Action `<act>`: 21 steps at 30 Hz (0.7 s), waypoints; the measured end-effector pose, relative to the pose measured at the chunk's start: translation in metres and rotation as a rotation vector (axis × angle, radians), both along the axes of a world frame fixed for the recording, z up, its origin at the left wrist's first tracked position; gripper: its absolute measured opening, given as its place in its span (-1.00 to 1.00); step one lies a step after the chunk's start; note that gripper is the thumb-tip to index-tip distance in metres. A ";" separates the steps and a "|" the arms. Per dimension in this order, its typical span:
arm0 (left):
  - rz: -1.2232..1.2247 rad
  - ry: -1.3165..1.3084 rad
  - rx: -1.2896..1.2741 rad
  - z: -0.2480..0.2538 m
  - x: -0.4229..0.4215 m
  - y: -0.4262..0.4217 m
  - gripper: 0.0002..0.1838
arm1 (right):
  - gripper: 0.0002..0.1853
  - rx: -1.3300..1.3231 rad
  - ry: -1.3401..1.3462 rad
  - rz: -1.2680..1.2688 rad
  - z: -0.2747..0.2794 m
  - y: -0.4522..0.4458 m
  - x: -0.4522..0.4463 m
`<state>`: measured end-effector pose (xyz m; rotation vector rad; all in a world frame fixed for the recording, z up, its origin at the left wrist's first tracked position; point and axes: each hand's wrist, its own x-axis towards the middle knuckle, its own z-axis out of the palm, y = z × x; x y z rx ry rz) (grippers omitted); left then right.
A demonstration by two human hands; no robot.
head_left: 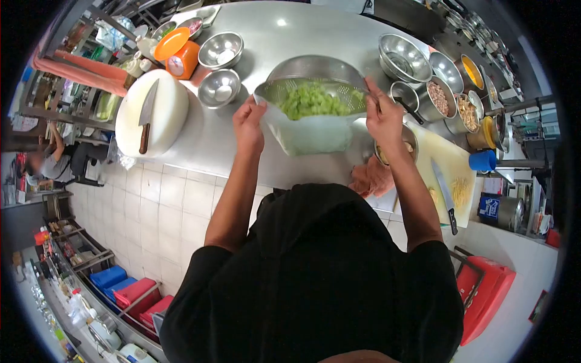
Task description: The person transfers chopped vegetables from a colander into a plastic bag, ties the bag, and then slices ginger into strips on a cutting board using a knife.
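A perforated metal colander (315, 65) holds chopped green vegetable pieces (315, 101) at the middle of the steel counter. In front of it hangs a translucent plastic bag (315, 136), its mouth stretched wide along the colander's near side. My left hand (249, 124) is closed on the bag's left edge, beside the colander. On the other side, my right hand (385, 115) is closed at the bag's right edge, fingers against the colander rim; whether it grips the rim too, I cannot tell. Beneath my right forearm lie a bowl (413, 147) and a brownish-pink cloth (370, 177).
To the left, a knife (147, 115) lies on a round white board (171, 121), near an orange scale (181, 60) and two steel bowls (221, 49). At right, a cutting board (433, 148) carries another knife (445, 190); several filled bowls stand behind. A person (57, 160) is far left.
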<state>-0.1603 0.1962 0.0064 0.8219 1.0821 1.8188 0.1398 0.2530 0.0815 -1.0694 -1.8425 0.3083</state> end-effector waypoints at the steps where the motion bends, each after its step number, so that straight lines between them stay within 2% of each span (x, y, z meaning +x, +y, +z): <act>1: 0.000 0.005 0.015 0.005 0.000 0.003 -0.71 | -0.51 0.075 -0.015 0.013 0.011 -0.004 0.001; 2: 0.001 0.009 0.029 0.008 0.000 0.007 -0.68 | -0.50 0.142 -0.034 0.032 0.016 -0.004 0.000; 4: -0.001 -0.004 -0.009 0.029 0.006 -0.012 -0.66 | -0.49 0.066 0.004 0.019 0.005 -0.014 -0.002; 6: -0.021 0.028 0.001 0.014 -0.005 -0.016 -0.64 | -0.48 0.008 -0.010 0.027 -0.001 -0.014 -0.001; 7: -0.021 0.052 0.032 0.007 -0.007 -0.014 -0.64 | -0.48 0.134 -0.019 0.050 0.006 -0.015 0.000; 8: -0.020 0.070 0.047 -0.004 -0.008 -0.017 -0.64 | -0.48 0.082 0.001 0.049 0.008 -0.012 -0.002; 10: -0.015 0.001 -0.039 0.008 -0.003 -0.034 -0.62 | -0.49 -0.061 0.039 0.040 0.005 -0.023 -0.006; 12: -0.007 0.012 -0.019 0.017 -0.008 -0.016 -0.60 | -0.52 0.088 0.007 0.032 0.002 -0.010 -0.006; 14: 0.013 0.069 -0.023 -0.006 -0.010 -0.025 -0.58 | -0.53 0.108 0.028 0.016 0.010 -0.019 -0.007; 15: 0.041 0.066 -0.059 -0.014 -0.009 -0.034 -0.57 | -0.57 -0.015 0.055 0.011 0.005 -0.019 -0.011; 17: 0.103 0.074 -0.059 -0.018 -0.014 -0.016 -0.54 | -0.60 -0.055 0.109 0.022 0.000 -0.008 -0.011; 19: 0.152 0.076 -0.127 -0.001 -0.009 -0.010 -0.53 | -0.64 -0.039 0.175 -0.021 0.002 0.002 -0.015; 20: 0.175 0.071 -0.183 0.007 -0.003 -0.017 -0.52 | -0.64 -0.150 0.137 -0.042 0.008 0.000 -0.015; 21: 0.166 0.007 -0.122 0.017 0.002 -0.017 -0.51 | -0.65 -0.253 0.101 -0.061 0.019 0.001 -0.016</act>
